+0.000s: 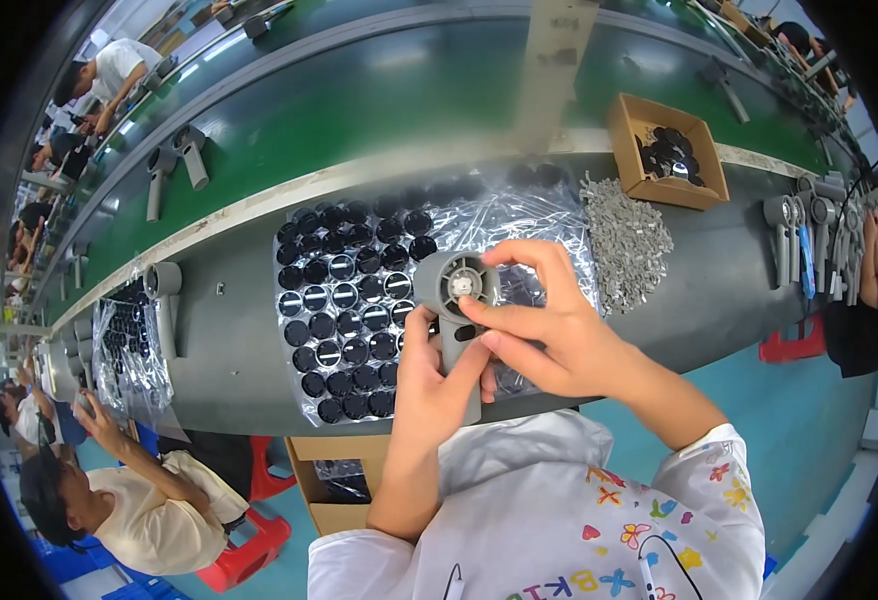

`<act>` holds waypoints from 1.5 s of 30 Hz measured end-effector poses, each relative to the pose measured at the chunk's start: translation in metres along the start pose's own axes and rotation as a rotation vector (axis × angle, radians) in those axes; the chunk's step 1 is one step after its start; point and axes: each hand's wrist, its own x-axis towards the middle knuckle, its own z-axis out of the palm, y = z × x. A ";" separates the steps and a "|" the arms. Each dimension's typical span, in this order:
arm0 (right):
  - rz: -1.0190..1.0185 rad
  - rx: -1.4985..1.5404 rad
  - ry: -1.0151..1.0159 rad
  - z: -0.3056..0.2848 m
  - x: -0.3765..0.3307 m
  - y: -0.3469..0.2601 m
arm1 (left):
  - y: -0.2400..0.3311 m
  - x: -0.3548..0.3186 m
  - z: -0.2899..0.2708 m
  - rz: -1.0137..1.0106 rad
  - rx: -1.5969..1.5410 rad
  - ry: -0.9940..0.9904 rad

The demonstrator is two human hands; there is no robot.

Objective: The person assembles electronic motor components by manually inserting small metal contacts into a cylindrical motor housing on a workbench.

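A grey plastic housing [438, 282] with a round, open head and a handle is held up in front of me. Spokes and a small whitish piece [461, 287] show inside its head. My left hand [427, 385] is wrapped round the handle, below the head. With my right hand [549, 335] I grip the head's rim, one fingertip reaching inside near the whitish piece and other fingers at the neck by a dark oval opening. Whether the right fingers also hold a small part is hidden. Beneath lies a plastic sheet with rows of black round caps [356, 350].
Right of the sheet lies a heap of small grey pieces [631, 245], beside a cardboard box [701, 195] of black parts. Grey housings [781, 240] lie farther right. A green conveyor belt [439, 95] runs behind. A co-worker [149, 510] sits at left; a carton [334, 518] stands below the table edge.
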 end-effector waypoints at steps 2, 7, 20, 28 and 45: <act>-0.016 0.083 0.054 -0.004 0.011 0.004 | 0.000 0.004 -0.004 -0.015 -0.128 -0.023; 0.055 -0.085 0.144 -0.014 0.061 0.041 | -0.001 0.014 -0.018 -0.009 -0.420 -0.010; 0.068 -0.380 0.204 -0.003 0.091 0.092 | -0.004 0.011 -0.029 -0.076 -0.466 -0.065; 0.642 1.212 0.211 -0.045 0.049 0.057 | 0.002 0.010 -0.027 0.005 -0.424 -0.055; 0.569 0.932 0.277 -0.022 0.021 0.042 | 0.016 0.032 0.036 0.104 -0.172 0.081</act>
